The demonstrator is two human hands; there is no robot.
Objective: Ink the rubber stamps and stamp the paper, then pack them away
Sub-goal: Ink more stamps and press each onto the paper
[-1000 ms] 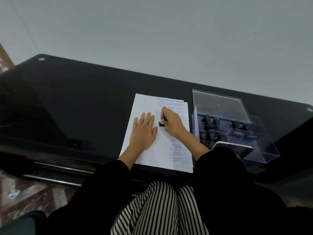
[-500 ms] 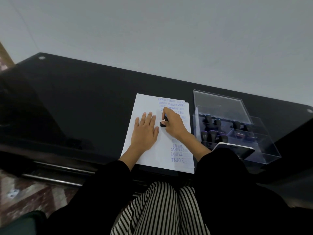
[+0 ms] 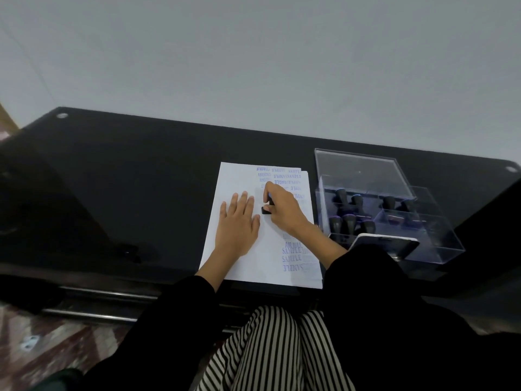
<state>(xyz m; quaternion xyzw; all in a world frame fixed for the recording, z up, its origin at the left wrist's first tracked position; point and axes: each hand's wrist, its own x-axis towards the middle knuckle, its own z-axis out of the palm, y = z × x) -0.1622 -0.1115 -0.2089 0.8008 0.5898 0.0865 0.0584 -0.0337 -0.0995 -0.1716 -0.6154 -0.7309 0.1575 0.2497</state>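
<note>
A white sheet of paper (image 3: 239, 176) lies on the black table (image 3: 141, 179), with blue stamped words along its right side and near its far edge. My left hand (image 3: 238, 224) rests flat on the paper, fingers straight. Just to its right, my right hand (image 3: 282, 211) grips a black rubber stamp (image 3: 265, 209) with its base down on the paper. Most of the stamp is hidden under my fingers.
A clear plastic box (image 3: 439, 244) with compartments stands right of the paper and holds several black-handled stamps (image 3: 349, 221). Its clear lid (image 3: 361, 170) stands open at the back. A white-rimmed object (image 3: 383, 241) leans at the box's near side. The table's front edge runs above my lap.
My hands and the stamp stay in nearly the same place on the paper. Only the view has shifted slightly.
</note>
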